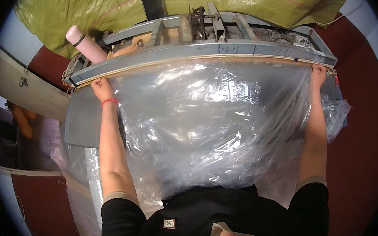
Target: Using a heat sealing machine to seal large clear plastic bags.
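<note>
Nearest is the person's black short-sleeved top with tan trim (205, 210), with a small square patch (169, 224) on the left part of the chest. Right up against it is a big, wrinkly sheet of clear plastic film (190, 131), spread across the middle and super shiny, running from the person's front to the far bar. Under its left side there's a dark grey flat surface (78, 122), and some loose film bunches up outside the right forearm.

Both bare arms reach forward, set wide apart. The left hand (101, 87), with a red beaded bracelet (109, 101) on the wrist, has its fingers curled in tight, looks like pinching the film's far edge near the bar's left end. The right hand (319, 76) is bunched up on the film near the right end, with creases fanning out from it.

Just past the hands is a long blue-grey metal bar (184, 54) with handwritten marks on it. Behind that sits an open metal frame (158, 34) with a dark metal clamp-like mechanism (201, 23) around the middle. A pink cylindrical bottle (88, 48) leans at the far left, a black phone-like slab (153, 6) stands farther back, and a yellow-green woven tarp (268, 1) fills the far side.
</note>
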Demonstrator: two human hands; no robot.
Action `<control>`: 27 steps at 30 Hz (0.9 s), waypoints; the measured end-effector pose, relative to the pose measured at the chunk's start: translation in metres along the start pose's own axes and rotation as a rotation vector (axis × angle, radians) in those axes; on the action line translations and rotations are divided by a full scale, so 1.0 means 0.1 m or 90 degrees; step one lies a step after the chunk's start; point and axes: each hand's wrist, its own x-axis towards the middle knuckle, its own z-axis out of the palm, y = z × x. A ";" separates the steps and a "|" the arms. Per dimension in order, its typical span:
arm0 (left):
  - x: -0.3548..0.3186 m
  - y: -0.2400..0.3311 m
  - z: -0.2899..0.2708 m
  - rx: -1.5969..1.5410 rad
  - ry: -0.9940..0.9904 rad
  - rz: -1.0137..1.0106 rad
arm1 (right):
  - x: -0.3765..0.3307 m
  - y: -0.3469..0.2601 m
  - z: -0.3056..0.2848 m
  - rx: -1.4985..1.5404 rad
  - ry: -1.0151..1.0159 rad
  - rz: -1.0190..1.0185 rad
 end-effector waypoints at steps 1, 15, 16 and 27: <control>0.03 0.01 -0.02 -0.002 0.005 -0.051 | 0.02 -0.02 -0.01 0.019 -0.006 0.019; -0.68 0.20 -0.96 0.434 -0.250 0.223 | -0.92 -0.96 -0.91 -0.128 -0.132 -0.164; -0.74 0.25 -0.97 0.450 -0.255 0.239 | -1.03 -0.95 -1.19 -0.156 -0.152 -0.212; -1.84 1.27 -0.78 0.148 -0.340 0.542 | -1.76 -1.13 -2.52 -0.913 -0.594 -0.021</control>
